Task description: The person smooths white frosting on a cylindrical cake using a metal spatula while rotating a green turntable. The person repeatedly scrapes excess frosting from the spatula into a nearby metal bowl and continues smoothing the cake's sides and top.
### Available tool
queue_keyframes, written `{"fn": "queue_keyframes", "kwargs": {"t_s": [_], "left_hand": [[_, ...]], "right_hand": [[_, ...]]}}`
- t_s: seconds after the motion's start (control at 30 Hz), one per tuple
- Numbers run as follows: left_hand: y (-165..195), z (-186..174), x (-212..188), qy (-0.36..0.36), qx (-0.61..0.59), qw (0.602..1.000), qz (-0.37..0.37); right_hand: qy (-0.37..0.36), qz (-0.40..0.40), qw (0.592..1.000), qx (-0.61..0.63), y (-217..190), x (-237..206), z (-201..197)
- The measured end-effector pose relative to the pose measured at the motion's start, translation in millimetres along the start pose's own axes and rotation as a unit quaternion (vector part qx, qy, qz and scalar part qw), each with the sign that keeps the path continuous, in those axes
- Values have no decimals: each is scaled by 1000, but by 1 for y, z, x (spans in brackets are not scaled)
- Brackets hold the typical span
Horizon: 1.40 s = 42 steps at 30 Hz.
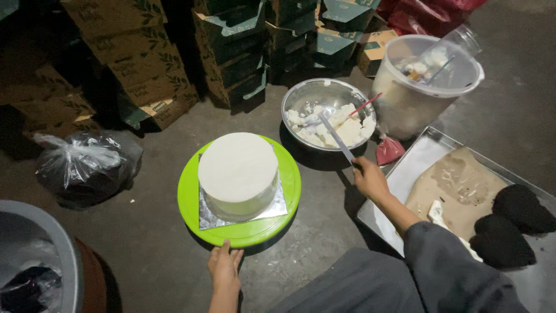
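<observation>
Cardboard cartons (139, 64) stand stacked along the far edge of the concrete floor (156, 255). At the far left the brown cartons carry dark leaf prints and lean in a slanting pile. Toward the middle, teal-and-brown cartons (237, 52) sit in a stack, some flaps hanging open. Further right, smaller teal-topped boxes (341, 35) crowd together, 1 brown box (373, 49) just beside the translucent tub. The print on them is too small to make out. No screens or signs show.

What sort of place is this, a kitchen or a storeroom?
Probably a storeroom or back room used for cake making: work happens on a bare concrete floor, stacked cardboard boxes line the back, and a white frosted cake sits on a green turntable.
</observation>
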State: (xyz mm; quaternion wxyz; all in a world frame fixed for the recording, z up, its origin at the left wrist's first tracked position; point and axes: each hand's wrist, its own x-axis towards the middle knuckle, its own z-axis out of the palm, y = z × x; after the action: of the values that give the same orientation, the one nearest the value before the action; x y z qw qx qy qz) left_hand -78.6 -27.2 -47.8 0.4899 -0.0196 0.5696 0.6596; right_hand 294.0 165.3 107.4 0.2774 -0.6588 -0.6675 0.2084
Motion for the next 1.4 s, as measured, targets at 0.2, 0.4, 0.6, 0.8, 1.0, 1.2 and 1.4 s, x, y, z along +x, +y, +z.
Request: {"fn": "queue_keyframes", "kwargs": {"t_s": [0.2,0.4,0.6,0.8,1.0,1.2,1.4], "left_hand": [[5,7,-10,-25,10,1000,7],[6,16,-16,-25,13,1000,5],[-2,24,-17,-19,3,1000,14],[-10,31,-22,-24,-9,999,-26],[-5,34,-17,4,5,998,68],[1,44,-25,23,0,999,39],[-1,56,-29,26,-6,999,42]], "right_hand": [[0,-64,997,-32,48,-54,-22],[-87,88,991,-49,88,-102,-48],[-43,8,994,97,89,-136,-74],[-146,37,956,252,-8,-71,-50],[-145,-87,973,159,-64,-28,1],[-139,-155,976,63,-85,-7,-5],[-93,-418,891,-151,-200,44,-12]]}}
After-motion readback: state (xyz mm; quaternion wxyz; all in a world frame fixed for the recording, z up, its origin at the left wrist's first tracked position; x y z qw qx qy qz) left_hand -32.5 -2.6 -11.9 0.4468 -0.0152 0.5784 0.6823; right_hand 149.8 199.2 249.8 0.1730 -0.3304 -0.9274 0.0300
